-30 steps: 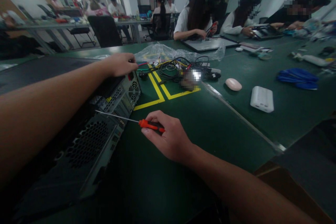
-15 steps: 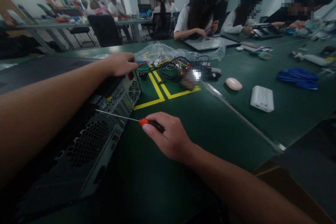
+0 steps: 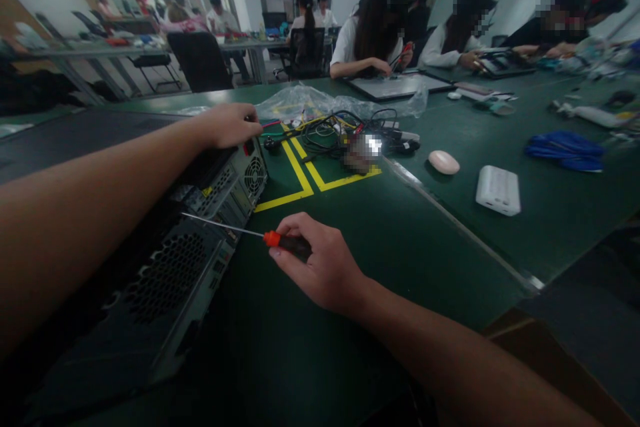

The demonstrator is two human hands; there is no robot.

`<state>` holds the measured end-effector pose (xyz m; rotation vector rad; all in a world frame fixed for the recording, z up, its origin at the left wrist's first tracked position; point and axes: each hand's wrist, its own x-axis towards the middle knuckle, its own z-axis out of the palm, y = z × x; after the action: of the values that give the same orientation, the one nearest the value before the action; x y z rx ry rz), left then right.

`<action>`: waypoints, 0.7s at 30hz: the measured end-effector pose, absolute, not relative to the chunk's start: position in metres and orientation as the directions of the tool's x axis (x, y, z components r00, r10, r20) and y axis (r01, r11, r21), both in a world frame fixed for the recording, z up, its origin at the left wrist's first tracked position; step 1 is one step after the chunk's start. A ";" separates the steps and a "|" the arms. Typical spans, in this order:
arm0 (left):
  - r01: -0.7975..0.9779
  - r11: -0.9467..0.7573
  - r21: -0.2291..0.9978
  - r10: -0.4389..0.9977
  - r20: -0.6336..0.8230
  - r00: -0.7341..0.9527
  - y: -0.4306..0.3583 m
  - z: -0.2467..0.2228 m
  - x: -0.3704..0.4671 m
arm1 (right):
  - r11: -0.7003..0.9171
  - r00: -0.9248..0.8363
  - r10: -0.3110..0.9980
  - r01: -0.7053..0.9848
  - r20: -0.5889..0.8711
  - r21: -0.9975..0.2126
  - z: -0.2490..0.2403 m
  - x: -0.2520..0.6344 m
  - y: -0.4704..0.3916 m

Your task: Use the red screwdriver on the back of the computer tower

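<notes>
Orange and black, the screwdriver [image 3: 273, 239] with a thin metal rod is held in the right hand [image 3: 320, 260], with thumb and fingers wrapped around its handle. Its tip points at the back of the big black and grey metal computer box [image 3: 170, 280], on the left part of the green table [image 3: 390, 240]. I can't tell if the tip touches. The left hand [image 3: 235, 125] rests on the box's far top corner, fingers bent; I can't tell how tightly it grips. Tangled black wires [image 3: 320, 137] lie past the box, near yellow tape lines [image 3: 285, 200].
</notes>
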<state>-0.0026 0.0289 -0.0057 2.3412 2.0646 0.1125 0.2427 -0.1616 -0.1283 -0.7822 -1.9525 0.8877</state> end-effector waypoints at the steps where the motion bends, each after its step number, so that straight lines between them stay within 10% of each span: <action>1: 0.990 -0.124 0.066 0.991 0.049 0.121 0.029 -0.006 -0.002 | 0.555 -0.461 0.780 0.194 0.424 -0.809 -0.128 0.243 -0.162; 21: 0.990 -0.130 0.061 0.990 0.065 0.126 0.031 -0.008 -0.004 | 0.571 -0.452 0.766 0.154 0.456 -0.806 -0.128 0.243 -0.162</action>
<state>-0.0037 0.0312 -0.0079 2.3552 2.0700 0.1399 0.2432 -0.1617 -0.1283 -0.7409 -1.9316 0.8860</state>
